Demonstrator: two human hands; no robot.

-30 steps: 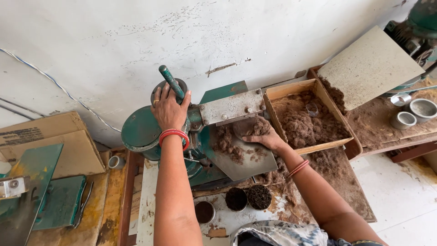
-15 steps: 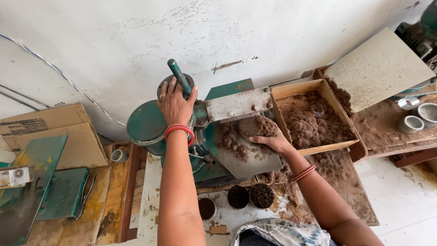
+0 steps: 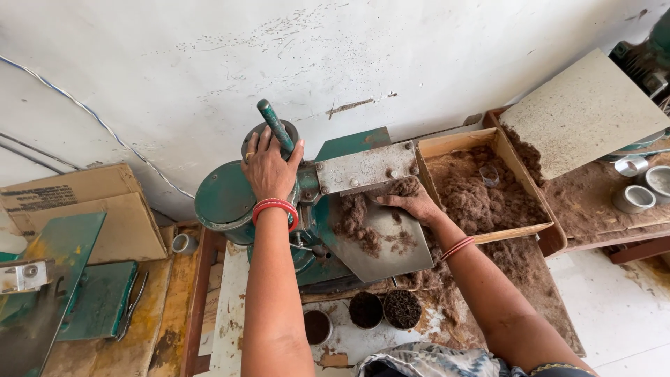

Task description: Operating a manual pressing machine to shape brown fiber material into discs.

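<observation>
At the green press machine point(image 3: 230, 199) against the wall: feeding step, by the look of it. Left hand point(image 3: 269, 167) is wrapped around the base of the green lever point(image 3: 276, 129), fingers closed on it. Right hand point(image 3: 412, 204) lies flat, fingers extended, pressing a clump of brown fibre point(image 3: 356, 216) across the metal chute point(image 3: 391, 244) toward the machine's inlet; it's pushing, not gripping. Next move likely needs the fibre packed fully into the inlet and fingers clear before the lever gets pulled. Fibre looks dry, coarse, loose, dark brown; it clumps and sheds. Bulk supply sits in the wooden tray point(image 3: 509, 157) just right of the chute. Three small filled cups point(image 3: 366, 311) stand on the counter point(image 3: 230, 328) below.
</observation>
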